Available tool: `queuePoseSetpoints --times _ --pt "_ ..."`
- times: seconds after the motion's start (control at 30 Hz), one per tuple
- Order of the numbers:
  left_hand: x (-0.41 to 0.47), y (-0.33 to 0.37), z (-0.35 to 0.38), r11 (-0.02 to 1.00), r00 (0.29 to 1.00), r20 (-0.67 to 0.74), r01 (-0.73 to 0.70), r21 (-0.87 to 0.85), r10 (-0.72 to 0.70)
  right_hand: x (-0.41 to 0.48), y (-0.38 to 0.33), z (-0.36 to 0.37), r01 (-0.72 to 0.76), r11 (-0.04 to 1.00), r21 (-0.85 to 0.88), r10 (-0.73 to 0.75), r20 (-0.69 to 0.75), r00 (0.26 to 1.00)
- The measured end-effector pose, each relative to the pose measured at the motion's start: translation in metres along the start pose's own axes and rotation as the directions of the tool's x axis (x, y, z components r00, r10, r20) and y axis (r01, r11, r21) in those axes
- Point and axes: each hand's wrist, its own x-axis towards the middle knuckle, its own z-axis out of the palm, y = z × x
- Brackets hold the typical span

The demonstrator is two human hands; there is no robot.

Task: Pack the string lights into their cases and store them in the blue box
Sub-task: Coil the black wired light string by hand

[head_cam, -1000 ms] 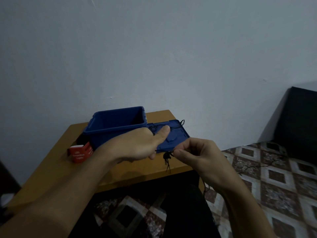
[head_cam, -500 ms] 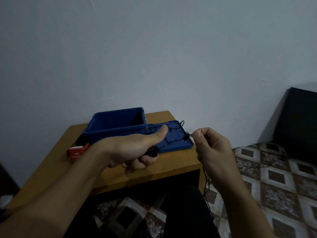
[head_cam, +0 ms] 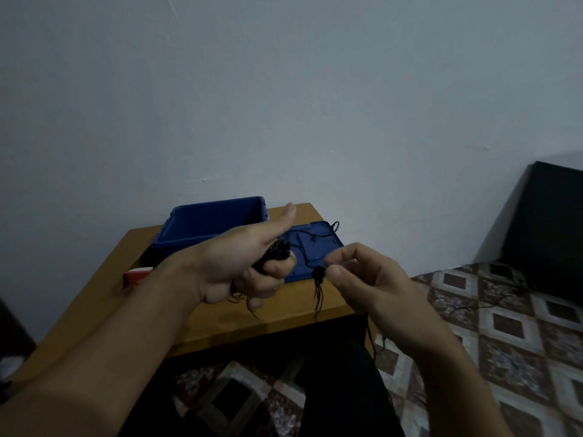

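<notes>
Against the pale wall (head_cam: pixel 284 89), on a patterned tile floor (head_cam: pixel 520 326), stands a wooden table (head_cam: pixel 132 247), with a dark cabinet (head_cam: pixel 552 231) off to the right. At the table's far side sits the blue box (head_cam: pixel 208 225), open at the top; nothing can be made out inside it from this angle. Its blue lid (head_cam: pixel 318 247) lies flat on the table just to the right of it.

Both hands are held above the table's near edge. The left hand (head_cam: pixel 239 266) has its fingers curled round a wound bundle of the black string lights (head_cam: pixel 277 252), with the thumb stretched out towards the box. The right hand (head_cam: pixel 378 285) pinches a small clump of the same wire between thumb and forefinger, and loose strands hang down from the pinch. More wire lies across the lid and trails onto the floor at the right.

A small red case (head_cam: pixel 137 275) lies on the table to the left of the box, partly hidden by the left forearm.
</notes>
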Motion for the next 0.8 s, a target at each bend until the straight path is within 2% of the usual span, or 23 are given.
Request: queuePoseSetpoints --times 0.2,0.33,0.47,0.53,0.67,0.8 --pt "0.0 -0.002 0.006 0.993 0.987 0.158 -0.022 -0.113 0.039 0.001 0.002 0.001 0.051 0.998 -0.03 -0.055 -0.138 0.989" --pt "0.002 -0.008 0.008 0.977 0.951 0.299 -0.014 -0.211 0.078 0.001 0.0 -0.002 0.071 0.997 -0.006 -0.071 -0.178 0.982" --pt "0.005 -0.012 0.01 0.92 0.851 0.485 0.006 -0.392 0.201 0.001 0.002 0.001 -0.002 0.999 -0.049 -0.007 -0.184 0.983" --pt "0.008 -0.014 0.013 0.88 0.795 0.534 0.002 -0.475 0.287 0.002 0.004 0.005 -0.009 0.997 -0.071 -0.002 -0.152 0.988" --pt "0.01 -0.013 0.018 0.743 0.743 0.475 -0.044 -0.668 0.472 0.002 0.003 0.01 -0.033 0.999 -0.023 0.033 -0.026 0.999" --pt "0.011 -0.01 0.016 0.608 0.757 0.312 -0.14 -0.781 0.575 0.001 0.001 0.01 -0.05 0.996 -0.076 0.055 0.063 0.997"
